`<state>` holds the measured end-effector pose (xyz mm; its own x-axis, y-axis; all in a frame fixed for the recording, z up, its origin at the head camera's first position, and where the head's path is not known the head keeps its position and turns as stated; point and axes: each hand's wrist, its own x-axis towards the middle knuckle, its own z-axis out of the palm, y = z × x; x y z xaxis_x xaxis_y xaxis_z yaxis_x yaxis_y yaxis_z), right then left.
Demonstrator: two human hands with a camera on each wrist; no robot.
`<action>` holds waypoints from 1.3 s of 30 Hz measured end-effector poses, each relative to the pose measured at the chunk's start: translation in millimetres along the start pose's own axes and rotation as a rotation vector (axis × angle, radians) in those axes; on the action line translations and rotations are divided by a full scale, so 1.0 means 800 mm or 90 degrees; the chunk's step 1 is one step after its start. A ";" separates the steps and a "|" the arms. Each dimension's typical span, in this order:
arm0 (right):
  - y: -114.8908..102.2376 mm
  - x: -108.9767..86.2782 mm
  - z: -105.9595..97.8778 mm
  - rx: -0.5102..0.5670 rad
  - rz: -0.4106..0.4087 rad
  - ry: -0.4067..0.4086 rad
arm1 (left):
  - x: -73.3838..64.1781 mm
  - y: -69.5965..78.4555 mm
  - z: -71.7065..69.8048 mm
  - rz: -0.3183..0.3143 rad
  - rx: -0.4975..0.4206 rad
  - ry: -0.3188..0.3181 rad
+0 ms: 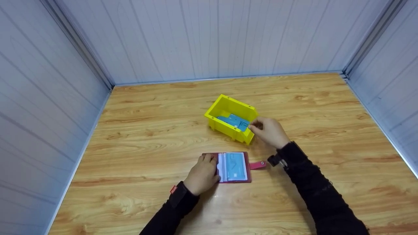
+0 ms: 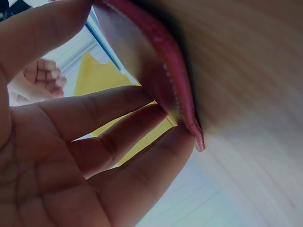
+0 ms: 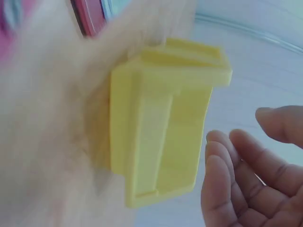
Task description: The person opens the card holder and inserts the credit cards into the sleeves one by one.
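An unfolded red card holder lies on the table, a blue card showing in its clear sleeve. My left hand rests on the left cover. The left wrist view shows its fairly straight fingers touching the red cover. Beyond the holder stands a yellow bin with several blue cards inside. Next to its low front end is my right hand, fingers loosely bent. In the right wrist view, a gap separates thumb and fingertips, with nothing between them.
A pink snap strap sticks out from the holder's right side over the wood-grain table. Pale panelled walls border the back and both sides. The right wrist camera hangs near the strap's end.
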<state>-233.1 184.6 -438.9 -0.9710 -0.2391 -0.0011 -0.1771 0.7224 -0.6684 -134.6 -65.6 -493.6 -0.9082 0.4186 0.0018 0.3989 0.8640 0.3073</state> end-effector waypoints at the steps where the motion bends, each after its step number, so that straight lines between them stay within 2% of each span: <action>1: -0.003 0.006 -0.002 -0.008 0.000 0.001 | 0.000 0.000 0.000 0.001 0.001 0.002; 7: -0.017 0.039 -0.003 -0.057 0.003 -0.010 | -0.001 -0.001 0.003 0.012 0.017 0.029; 12: -0.019 0.065 0.008 -0.110 0.035 -0.061 | -0.001 -0.001 0.003 0.013 0.012 0.025; 18: -0.012 0.087 0.024 -0.200 0.034 -0.114 | -0.001 -0.002 0.004 0.014 0.003 0.022; 22: -0.009 0.096 0.034 -0.234 0.039 -0.123 | -0.001 -0.002 0.004 0.016 0.003 0.026; 29: -0.005 0.104 0.049 -0.215 0.059 -0.133 | -0.001 -0.001 0.003 0.015 0.006 0.033; 39: 0.004 0.109 0.065 -0.274 0.017 -0.109 | -0.002 0.000 0.003 0.006 0.018 0.023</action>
<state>-309.9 132.5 -479.6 -0.9420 -0.2946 -0.1608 -0.2384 0.9246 -0.2972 -132.9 -65.9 -496.0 -0.9082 0.4168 0.0396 0.4105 0.8678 0.2799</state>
